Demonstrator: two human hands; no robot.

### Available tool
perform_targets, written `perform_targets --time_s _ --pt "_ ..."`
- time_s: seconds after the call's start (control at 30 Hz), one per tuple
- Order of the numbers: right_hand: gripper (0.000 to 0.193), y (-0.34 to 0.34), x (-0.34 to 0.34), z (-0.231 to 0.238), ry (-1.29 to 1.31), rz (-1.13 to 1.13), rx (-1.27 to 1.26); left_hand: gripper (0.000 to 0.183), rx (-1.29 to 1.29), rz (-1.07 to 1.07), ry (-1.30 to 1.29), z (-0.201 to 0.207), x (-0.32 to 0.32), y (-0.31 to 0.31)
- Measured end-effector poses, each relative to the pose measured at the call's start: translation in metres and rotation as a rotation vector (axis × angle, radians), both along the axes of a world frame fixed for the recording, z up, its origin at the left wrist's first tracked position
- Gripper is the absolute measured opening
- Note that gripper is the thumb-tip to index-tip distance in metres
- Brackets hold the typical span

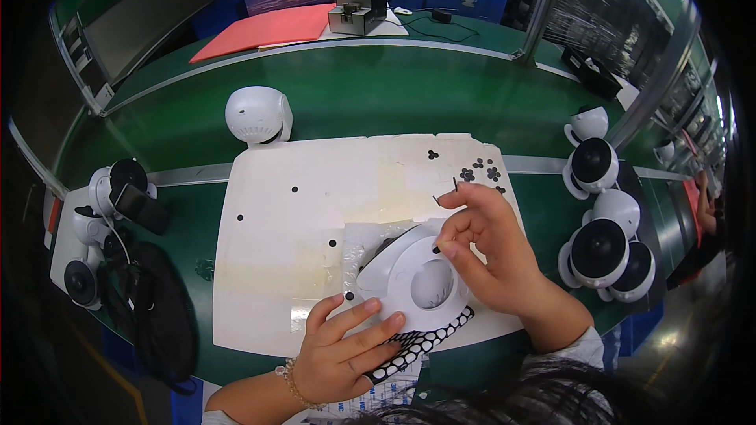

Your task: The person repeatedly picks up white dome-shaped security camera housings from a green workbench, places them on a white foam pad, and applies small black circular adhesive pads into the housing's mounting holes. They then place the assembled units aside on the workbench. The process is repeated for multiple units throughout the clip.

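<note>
A white camera [378,274] lies on its side on the work surface, its round ring base [402,287] turned up toward me. My left hand [339,354] holds it at the lower left, with spread fingertips on the ring's edge. Under those fingers a black sheet with white round spots [425,349] shows beside the base. My right hand [492,248] is at the ring's upper right, thumb and finger pinched on a small black round pad [436,249]. Two thin dark tips [455,184] stick out near its index finger; what they belong to is hidden.
Loose black dots [332,243] lie on the pale board [276,267], several clustered at its far right. One white camera [256,114] stands behind it. More cameras [598,248] crowd the right side; others [83,282] stand left, by a black cable [161,323]. A metal box [358,12] sits far back.
</note>
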State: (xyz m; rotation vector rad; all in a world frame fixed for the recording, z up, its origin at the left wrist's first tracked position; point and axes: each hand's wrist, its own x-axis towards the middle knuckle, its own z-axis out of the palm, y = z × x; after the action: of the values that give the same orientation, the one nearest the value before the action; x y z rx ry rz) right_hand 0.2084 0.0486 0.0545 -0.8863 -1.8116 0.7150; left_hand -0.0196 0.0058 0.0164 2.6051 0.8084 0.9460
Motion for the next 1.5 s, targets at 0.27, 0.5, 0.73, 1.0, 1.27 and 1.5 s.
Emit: perform_targets --time_s 0.27,0.5,0.73,1.0,1.27,1.5 --pt "0.052 -0.021 -0.007 0.020 -0.555 -0.225 0.441 0.024 -0.001 0.006 0.000 0.001 -0.001 0.000" --pt "0.047 -0.008 -0.018 0.010 -0.159 0.069 0.097 0.027 0.000 -0.022 0.024 0.002 -0.001 0.000" --pt "0.041 -0.007 -0.023 0.007 -0.239 0.081 -0.001 0.026 0.040 -0.038 0.097 -0.003 -0.003 0.002" --pt "0.040 -0.011 -0.025 0.011 -0.308 0.043 0.048 0.027 0.041 -0.035 0.090 -0.002 -0.004 0.002" --pt "0.028 -0.030 -0.016 0.012 -0.611 -0.181 0.445 0.024 0.057 -0.019 0.051 -0.002 0.000 0.004" --pt "0.009 -0.048 0.004 -0.011 -0.353 -0.079 0.099 0.022 0.058 0.015 -0.026 -0.002 0.003 0.002"
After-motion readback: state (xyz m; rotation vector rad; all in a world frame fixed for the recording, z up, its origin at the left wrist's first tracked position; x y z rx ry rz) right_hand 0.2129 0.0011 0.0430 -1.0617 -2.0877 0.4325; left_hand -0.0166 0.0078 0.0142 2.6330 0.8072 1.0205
